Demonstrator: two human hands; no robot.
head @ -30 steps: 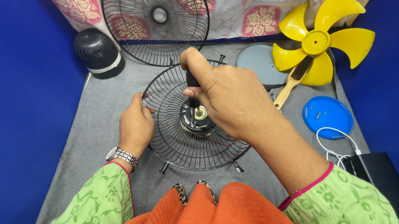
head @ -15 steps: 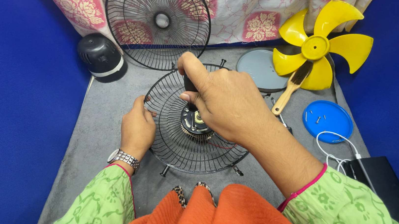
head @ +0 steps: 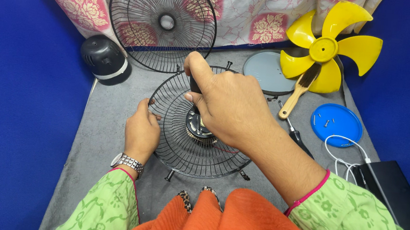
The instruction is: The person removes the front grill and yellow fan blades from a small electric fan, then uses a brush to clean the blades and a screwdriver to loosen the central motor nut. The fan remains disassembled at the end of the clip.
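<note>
Over grey bench (head: 108, 120): right hand (head: 226, 107) clamped on black tool handle (head: 195, 84), upright above round motor hub (head: 198, 127); left hand (head: 141, 129) nearer, pinching black wire fan guard (head: 171, 147) rim.
</note>
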